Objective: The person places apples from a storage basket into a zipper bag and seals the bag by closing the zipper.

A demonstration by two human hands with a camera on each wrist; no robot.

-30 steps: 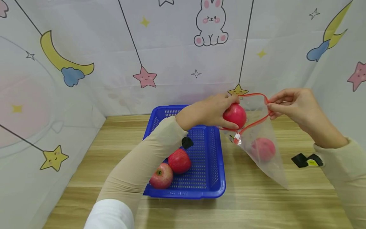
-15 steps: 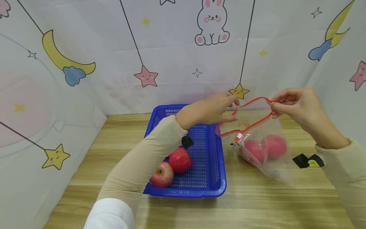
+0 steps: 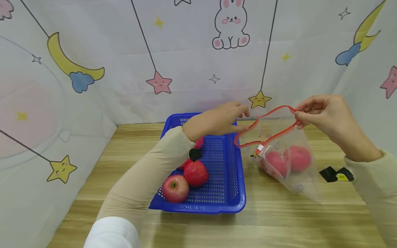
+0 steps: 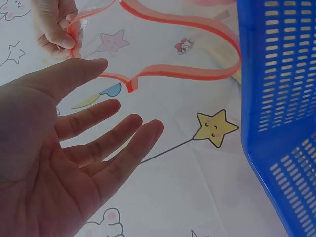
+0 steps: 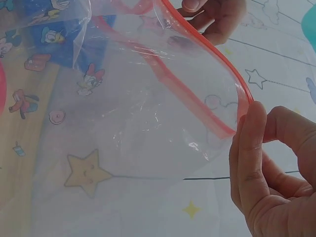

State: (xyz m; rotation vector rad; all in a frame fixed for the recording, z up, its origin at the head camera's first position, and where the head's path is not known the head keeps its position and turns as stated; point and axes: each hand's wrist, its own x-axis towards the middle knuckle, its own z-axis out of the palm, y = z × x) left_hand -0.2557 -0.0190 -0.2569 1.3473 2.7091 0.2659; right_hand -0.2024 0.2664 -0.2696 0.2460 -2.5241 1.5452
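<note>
Just right of the blue basket [image 3: 211,208], a clear zip bag [image 3: 279,143], mouth held wide, red zip band [image 3: 280,133] looped round the opening, lower end slanting down and away from the basket. Inside the bag, two apples, pinkish through the cloudy film: a nearer apple [image 3: 274,163] on the basket side and a farther apple [image 3: 298,158] beyond; touching or merely overlapping in view, impossible to tell. On the front of the mouth, close to the basket's right wall, a white-and-red slider [image 3: 260,148]; across the film, small cartoon prints [image 5: 91,79]. At the corner of the mouth farthest from the basket, the right-hand grip [image 3: 324,112], pinching the red band between thumb and fingers. Over the basket's far right part, the left-hand grip [image 3: 220,119], fingers spread, palm turned toward the bag, thumb close to the band; contact there, unclear. Inside the basket, four apples in sight: a streaked apple [image 3: 175,188] at the near left, a deep red apple [image 3: 196,174] just beside, a sliver of a third behind these, and a pink apple [image 3: 199,143] farther back, partly covered by the beige left sleeve [image 3: 149,168]. Beneath the basket, a wood-grained tabletop [image 3: 266,224]; behind, a white backdrop [image 3: 186,51] printed with stars, moons and a rabbit.
</note>
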